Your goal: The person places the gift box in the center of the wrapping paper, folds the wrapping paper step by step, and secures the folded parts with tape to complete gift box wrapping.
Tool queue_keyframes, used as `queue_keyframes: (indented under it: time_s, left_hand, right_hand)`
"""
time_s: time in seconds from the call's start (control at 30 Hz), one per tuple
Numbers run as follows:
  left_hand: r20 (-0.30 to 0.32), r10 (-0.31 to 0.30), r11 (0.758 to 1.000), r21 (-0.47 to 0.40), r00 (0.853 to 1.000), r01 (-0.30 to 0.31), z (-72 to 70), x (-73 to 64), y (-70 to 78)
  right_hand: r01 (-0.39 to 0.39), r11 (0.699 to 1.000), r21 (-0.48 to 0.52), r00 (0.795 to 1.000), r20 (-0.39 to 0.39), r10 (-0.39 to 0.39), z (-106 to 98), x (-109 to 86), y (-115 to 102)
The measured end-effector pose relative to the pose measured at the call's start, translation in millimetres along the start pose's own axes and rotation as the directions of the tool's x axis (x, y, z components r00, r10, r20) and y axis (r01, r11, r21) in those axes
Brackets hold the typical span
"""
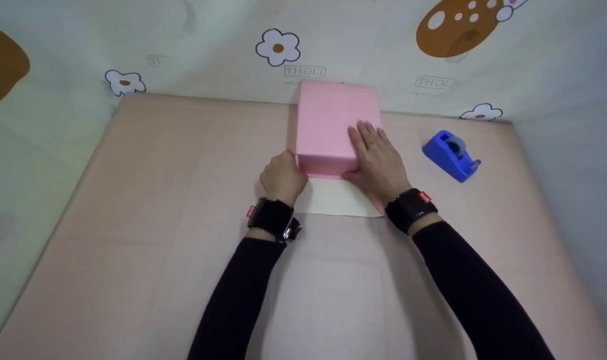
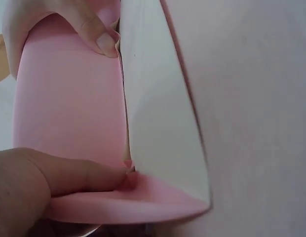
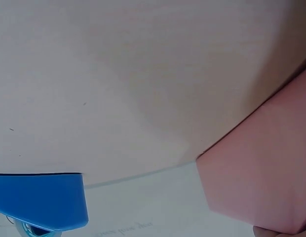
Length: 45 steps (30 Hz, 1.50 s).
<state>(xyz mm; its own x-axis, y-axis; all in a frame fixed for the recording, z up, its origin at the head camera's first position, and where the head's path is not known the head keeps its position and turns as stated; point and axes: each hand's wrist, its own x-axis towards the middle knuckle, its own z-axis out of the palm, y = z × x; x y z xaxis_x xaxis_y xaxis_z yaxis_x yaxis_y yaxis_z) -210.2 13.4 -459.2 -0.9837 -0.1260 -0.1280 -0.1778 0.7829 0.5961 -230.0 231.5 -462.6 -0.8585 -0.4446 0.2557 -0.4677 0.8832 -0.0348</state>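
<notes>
A box wrapped in pink paper (image 1: 328, 120) lies on the table, its near end toward me. At that end a flap of the wrapping paper (image 1: 338, 197) spreads flat, pale inner side up. My left hand (image 1: 283, 177) is at the near left corner; in the left wrist view its thumb (image 2: 89, 175) presses the fold and pinches the paper's side flap (image 2: 118, 210), the other fingers hidden. My right hand (image 1: 381, 162) rests on the box's top right with straight fingers, while its thumb (image 2: 101, 37) presses the end face near the bottom fold.
To the right of the box stands a blue tape dispenser (image 1: 453, 155) with a roll in it. Behind the box hangs a pale patterned curtain (image 1: 208, 60), close to its far end. The table (image 1: 133, 200) has a pale covering.
</notes>
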Motion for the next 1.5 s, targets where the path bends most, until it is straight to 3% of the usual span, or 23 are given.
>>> queue_keyframes:
  time_s: [0.2,0.4,0.53,0.73,0.83,1.1,1.5]
  left_hand:
    - [0.06,0.009,0.999,-0.045,0.998,-0.007,-4.9,-4.2,-4.6]
    - [-0.034,0.074,0.997,0.02,0.997,-0.073,3.0,-6.2,-0.6]
    - [-0.06,0.08,0.996,0.034,0.995,-0.078,4.8,-6.7,0.0]
    - [0.037,0.02,0.998,-0.064,0.999,-0.018,-2.2,-6.5,-2.9]
    - [0.057,0.008,0.997,-0.081,0.998,-0.003,-2.9,-5.9,-3.5]
    - [-0.036,0.003,0.999,-0.043,0.999,-0.005,4.7,-3.4,-0.2]
    - [-0.047,0.01,1.0,-0.01,0.999,-0.01,4.0,-10.9,0.3]
  right_hand:
    - [-0.007,1.0,0.026,1.0,0.0,0.007,0,-0.7,1]
    - [0.001,1.0,0.026,1.0,-0.01,-0.001,-2,-1.0,0]
    - [0.004,1.0,0.027,1.0,-0.002,-0.004,-3,0.0,0]
    - [0.002,1.0,0.012,1.0,0.014,-0.002,-3,0.7,1]
    - [0.008,1.0,-0.001,1.0,0.012,-0.008,-4,0.9,1]
    - [0.013,1.0,-0.002,1.0,-0.004,-0.013,-4,0.9,2]
    - [0.005,1.0,0.012,1.0,0.001,-0.005,-1,-0.2,1]
